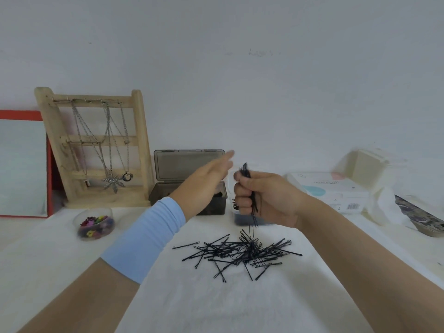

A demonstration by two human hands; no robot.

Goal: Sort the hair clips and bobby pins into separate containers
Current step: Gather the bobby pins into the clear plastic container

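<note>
Head cam: clear cup (83,213) of coloured hair clips (96,223) sits far left. My left hand (206,181) is flat, fingers straight, holding nothing, over the grey lidded box (187,164). My right hand (262,198) fists a bundle of bobby pins (245,171) by the clear tub (240,220). The loose pile (240,253) lies on the white cloth (216,304). Pins look light, stiff, slick and tangly, so I'd squeeze mid-length.

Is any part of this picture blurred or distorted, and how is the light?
Head view: the left hand is motion-smeared at its fingertips; the right hand, gripping a bundle of bobby pins, and the loose pile of pins are sharp. Head view: light is soft and even, shadows faint, no glare. Head view: toward the right edge the white box looks hazy.
</note>
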